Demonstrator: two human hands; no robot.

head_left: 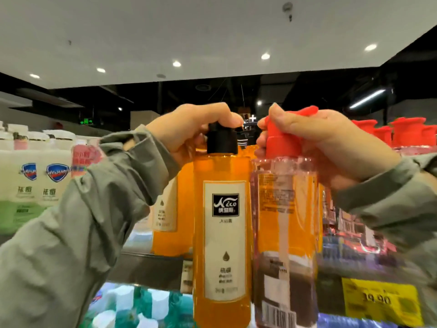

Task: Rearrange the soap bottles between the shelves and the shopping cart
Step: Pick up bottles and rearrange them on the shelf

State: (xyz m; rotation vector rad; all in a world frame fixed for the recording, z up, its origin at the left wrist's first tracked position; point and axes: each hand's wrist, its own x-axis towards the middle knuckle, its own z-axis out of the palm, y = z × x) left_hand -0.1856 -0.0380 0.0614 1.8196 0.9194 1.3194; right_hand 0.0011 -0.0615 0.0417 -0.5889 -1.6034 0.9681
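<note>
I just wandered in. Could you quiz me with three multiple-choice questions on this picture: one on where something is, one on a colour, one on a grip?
1. Where are the white bottles with the blue shield?
A) at the far left
B) in a cart
C) overhead

2. What colour is the pump of the clear bottle in the right hand?
A) black
B) red
C) green

3. How does the left hand hold the orange bottle?
A) fingers curled round its black pump
B) flat under its base
C) not touching it

Answers:
1 A, they stand in a row at the left edge.
2 B, red shows between the fingers.
3 A, the fingers wrap over the pump head.
</note>
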